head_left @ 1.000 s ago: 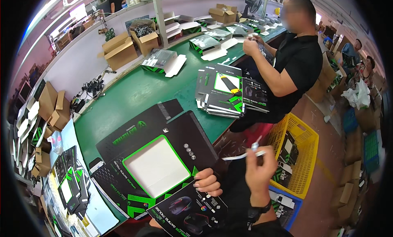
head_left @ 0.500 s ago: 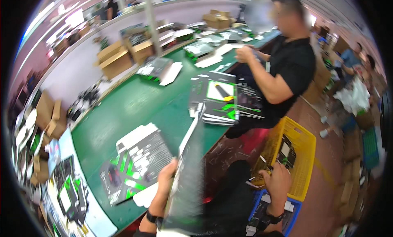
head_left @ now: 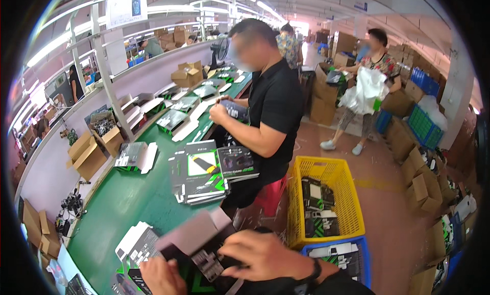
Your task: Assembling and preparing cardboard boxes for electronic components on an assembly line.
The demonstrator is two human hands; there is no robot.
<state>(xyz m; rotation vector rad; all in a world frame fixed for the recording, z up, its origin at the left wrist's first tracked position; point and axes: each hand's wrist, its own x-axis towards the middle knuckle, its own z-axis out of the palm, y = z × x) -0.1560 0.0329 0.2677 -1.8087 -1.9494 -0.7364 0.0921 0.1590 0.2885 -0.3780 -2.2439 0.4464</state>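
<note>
Low in the view I have a black printed cardboard box point(head_left: 206, 262) with a pale inner flap point(head_left: 196, 233) standing up at its far side. My left hand point(head_left: 162, 277) grips its near left side. Bent over its right side is my right hand point(head_left: 263, 255), with fingers and thumb closed on the printed panel; the fingertips are partly hidden. Left of the box, another black and green flattened carton point(head_left: 139, 244) lies on the green table point(head_left: 97, 228).
A stack of printed cartons point(head_left: 199, 175) bears a yellow and black cutter point(head_left: 205, 164). Beside it a person in black point(head_left: 273, 101) handles a dark box. At my right stand a yellow basket point(head_left: 352, 208) and a blue crate point(head_left: 363, 249). Another person point(head_left: 375, 65) holds a white bag.
My view has swung up and to the right. My right hand has come from the yellow basket to the box. The box, earlier a thin edge-on sheet in my left hand, now appears opened out.
</note>
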